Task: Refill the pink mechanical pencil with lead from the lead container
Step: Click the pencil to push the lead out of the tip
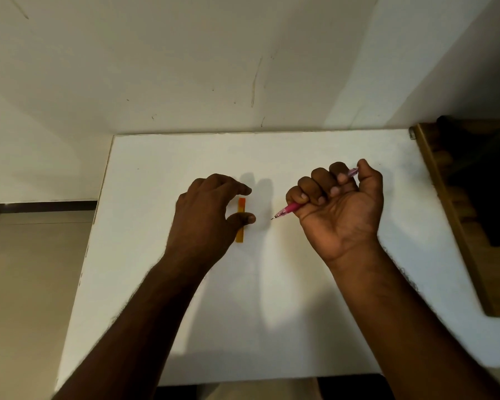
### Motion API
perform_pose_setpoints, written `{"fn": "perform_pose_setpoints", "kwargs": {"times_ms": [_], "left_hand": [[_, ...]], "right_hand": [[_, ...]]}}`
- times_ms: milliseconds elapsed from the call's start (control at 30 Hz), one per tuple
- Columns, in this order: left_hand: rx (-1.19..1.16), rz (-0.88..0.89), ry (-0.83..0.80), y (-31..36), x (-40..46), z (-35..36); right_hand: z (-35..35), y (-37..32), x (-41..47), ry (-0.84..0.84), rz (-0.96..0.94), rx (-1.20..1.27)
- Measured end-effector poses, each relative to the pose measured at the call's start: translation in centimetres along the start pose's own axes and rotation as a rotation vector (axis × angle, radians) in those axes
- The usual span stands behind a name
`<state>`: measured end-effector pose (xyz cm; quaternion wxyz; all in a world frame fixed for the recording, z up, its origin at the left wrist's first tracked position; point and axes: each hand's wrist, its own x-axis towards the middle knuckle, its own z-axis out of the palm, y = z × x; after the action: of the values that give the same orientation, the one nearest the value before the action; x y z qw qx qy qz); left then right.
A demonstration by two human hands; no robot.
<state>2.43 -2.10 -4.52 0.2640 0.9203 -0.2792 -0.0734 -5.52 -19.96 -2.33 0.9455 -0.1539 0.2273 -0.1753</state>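
The pink mechanical pencil (289,209) is gripped in my right hand (339,209), fist closed around its barrel. Its tip points down-left toward the table and its clear back end sticks out by my thumb. A slim orange lead container (240,208) lies flat on the white table (300,298), lengthwise away from me. My left hand (211,209) hovers over it, palm down, with thumb and forefinger spread apart; the thumb tip covers the container's middle. Whether the thumb touches it I cannot tell.
The white wall rises right behind the table's far edge. A brown wooden piece of furniture (456,215) with dark contents stands along the table's right side. The tiled floor shows past the table's left edge.
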Motion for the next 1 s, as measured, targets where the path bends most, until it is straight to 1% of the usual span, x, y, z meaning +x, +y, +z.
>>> {"fn": "perform_pose_setpoints", "kwargs": {"times_ms": [267, 367, 433, 533, 667, 833, 900, 1000], "left_hand": [[-0.004, -0.065, -0.004, -0.4, 0.1, 0.0], [-0.003, -0.077, -0.030, -0.4, 0.0, 0.1], [-0.002, -0.090, -0.055, -0.5, 0.0, 0.1], [-0.013, -0.115, -0.081, -0.5, 0.2, -0.1], [0.007, -0.128, -0.109, -0.5, 0.3, -0.2], [0.005, -0.137, -0.121, -0.2, 0.2, -0.4], [0.007, -0.133, -0.115, -0.1, 0.2, -0.4], [0.009, -0.133, -0.113, -0.2, 0.2, -0.3]], "right_hand": [[-0.1, 0.0, 0.1, 0.001, -0.015, -0.016], [-0.3, 0.0, 0.1, -0.014, 0.022, -0.033], [-0.1, 0.1, 0.2, 0.011, 0.057, -0.104], [0.4, 0.5, 0.4, 0.106, 0.065, -0.399], [0.6, 1.9, 0.1, 0.140, -0.066, -0.979], [-0.6, 2.8, 0.3, 0.218, -0.162, -1.495], [-1.2, 3.1, 0.4, 0.247, -0.245, -1.680], [-1.5, 3.4, 0.3, 0.285, -0.341, -1.815]]}}
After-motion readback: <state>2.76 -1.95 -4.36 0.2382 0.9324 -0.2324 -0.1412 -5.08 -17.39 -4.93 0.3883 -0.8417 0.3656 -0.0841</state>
